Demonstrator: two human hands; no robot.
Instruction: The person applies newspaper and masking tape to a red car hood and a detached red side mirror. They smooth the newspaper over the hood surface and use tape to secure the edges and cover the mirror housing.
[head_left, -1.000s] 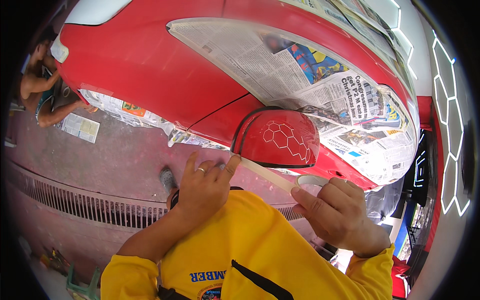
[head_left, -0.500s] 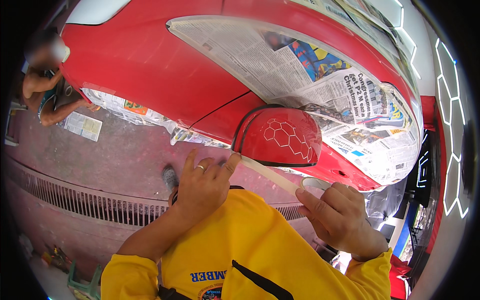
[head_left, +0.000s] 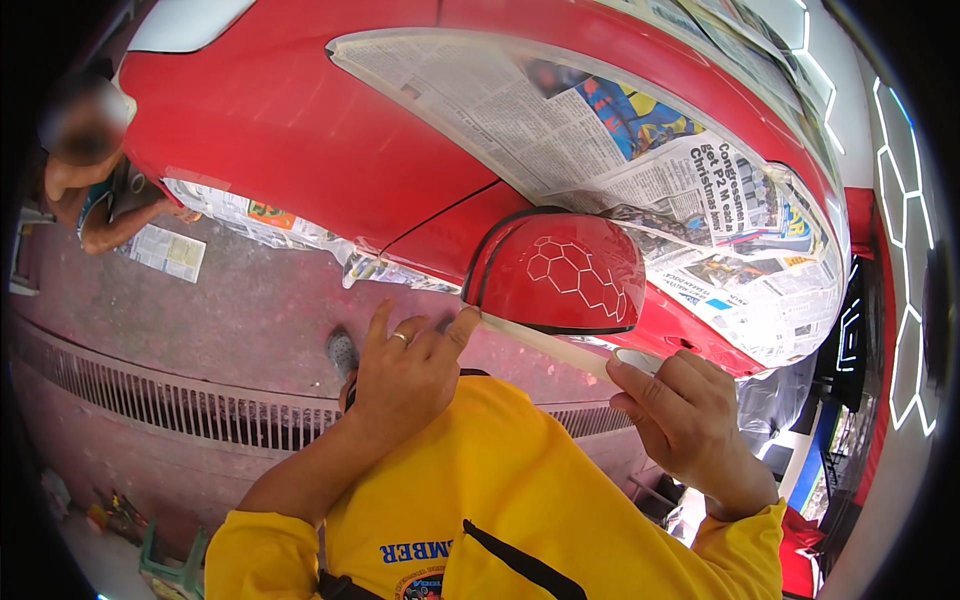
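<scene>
My left hand (head_left: pixel 408 365), a ring on one finger, presses the free end of a strip of masking tape (head_left: pixel 545 343) against the lower left edge of a glossy red side mirror (head_left: pixel 565 272). The strip runs taut to the right into a tape roll (head_left: pixel 640 358) gripped by my right hand (head_left: pixel 680 420). The mirror juts out from a red car (head_left: pixel 300 130) whose windows are covered with newspaper (head_left: pixel 600 130).
More newspaper (head_left: pixel 250 215) is taped along the car's lower edge. Another person (head_left: pixel 90 180) crouches at the far left by a sheet of paper (head_left: pixel 165 252) on the reddish floor. A metal drain grate (head_left: pixel 170 405) crosses the floor below my hands.
My left hand has shifted slightly along the mirror's lower edge and the tape strip stays stretched between both hands. The person at the left has changed posture a little.
</scene>
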